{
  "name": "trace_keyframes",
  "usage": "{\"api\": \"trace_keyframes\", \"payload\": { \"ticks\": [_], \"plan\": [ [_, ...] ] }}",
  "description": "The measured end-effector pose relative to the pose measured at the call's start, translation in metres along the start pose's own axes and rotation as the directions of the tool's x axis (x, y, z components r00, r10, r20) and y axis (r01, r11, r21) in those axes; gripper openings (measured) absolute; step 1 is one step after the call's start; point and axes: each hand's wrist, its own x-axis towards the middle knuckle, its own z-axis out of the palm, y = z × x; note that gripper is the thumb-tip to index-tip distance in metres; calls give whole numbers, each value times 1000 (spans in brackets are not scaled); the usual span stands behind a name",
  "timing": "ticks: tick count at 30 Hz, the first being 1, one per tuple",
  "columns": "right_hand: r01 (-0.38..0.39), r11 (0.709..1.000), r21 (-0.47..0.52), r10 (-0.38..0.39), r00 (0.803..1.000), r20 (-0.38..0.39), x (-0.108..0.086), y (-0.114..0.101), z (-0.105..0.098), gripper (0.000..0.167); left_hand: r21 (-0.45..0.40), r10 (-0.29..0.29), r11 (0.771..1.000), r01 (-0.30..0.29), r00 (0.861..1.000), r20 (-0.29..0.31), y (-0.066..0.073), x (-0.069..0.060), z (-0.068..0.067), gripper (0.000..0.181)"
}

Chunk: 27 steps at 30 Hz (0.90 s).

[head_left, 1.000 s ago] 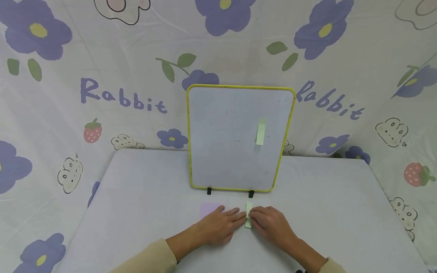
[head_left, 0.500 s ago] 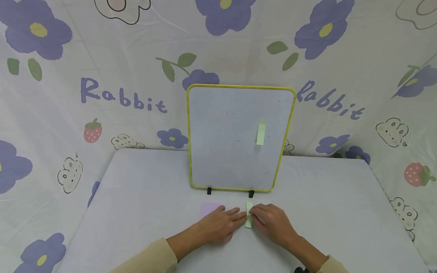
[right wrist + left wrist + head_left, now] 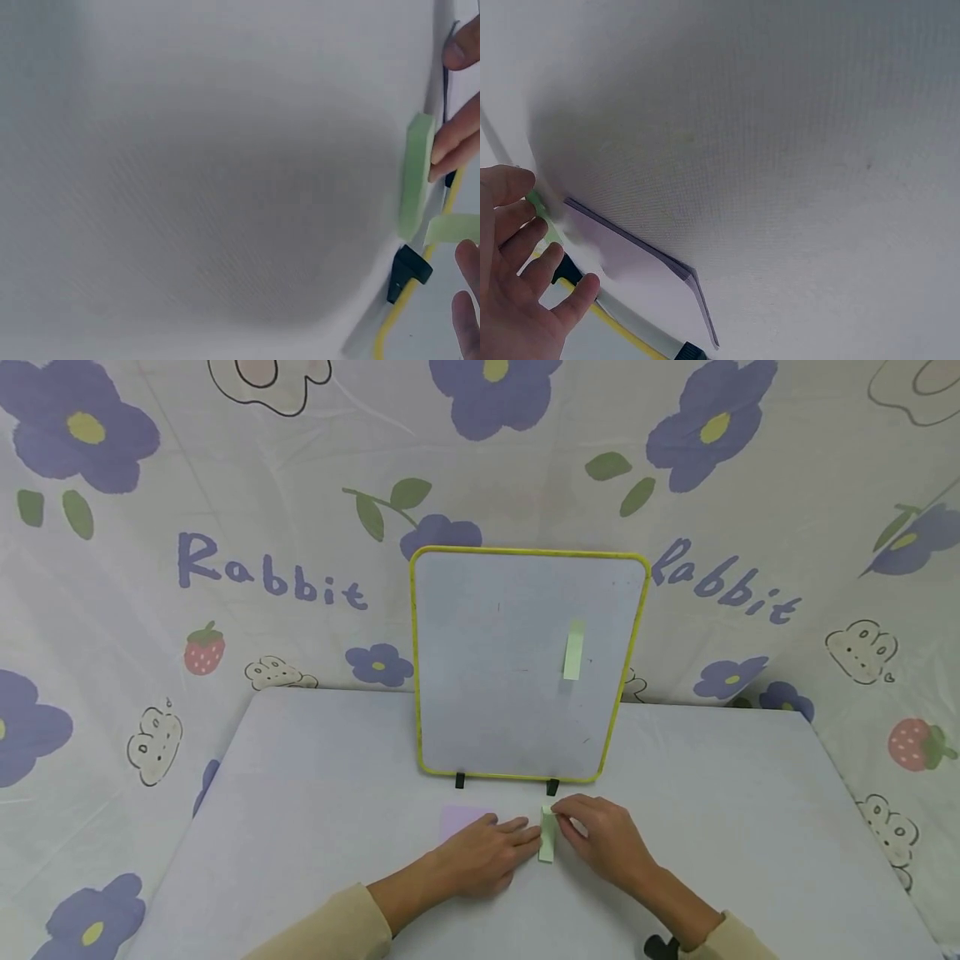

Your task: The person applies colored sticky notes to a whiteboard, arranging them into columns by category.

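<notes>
A narrow pale-green sticky note pad (image 3: pixel 547 843) lies lengthwise on the white table in the head view. At its left edge, my left hand (image 3: pixel 491 860) rests with fingers extended, the fingertips touching the pad. My right hand (image 3: pixel 600 839) is at the pad's far end, thumb and forefinger pinching the top sticky note. In the right wrist view that lifted sticky note (image 3: pixel 454 228) shows apart from the pad (image 3: pixel 417 180), beside the right fingertips (image 3: pixel 469 259). A purple sticky note pad (image 3: pixel 459 818) lies partly hidden behind the left hand.
A whiteboard (image 3: pixel 510 693) with a yellow frame stands behind the pads on black feet (image 3: pixel 552 787). One green sticky note (image 3: pixel 573 652) hangs on its right part. Behind the table (image 3: pixel 330 760) is a flowered cloth (image 3: pixel 525 477).
My right hand has slid away from me along the green pad to its far end, raising the top sticky note. The left hand stays put.
</notes>
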Motion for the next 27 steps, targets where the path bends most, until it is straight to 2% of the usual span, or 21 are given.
{"api": "trace_keyframes", "payload": {
  "ticks": [5,14,21,27],
  "plan": [
    [5,1000,-2,-6,999,-51,9,5,-8,23,18,6,1000,-6,1000,-24,1,1,-1,50],
    [39,996,-83,-55,979,-198,35,12,-37,32,-7,0,1000,0,1000,-1,1,3,-2,51],
    [81,991,-103,-107,952,-288,52,13,-47,34,-21,-3,1000,3,1000,5,1,3,-1,50],
    [109,990,-91,-136,905,-403,67,12,-41,30,-8,-7,1000,7,1000,-3,1,3,-3,49]
  ]
}}
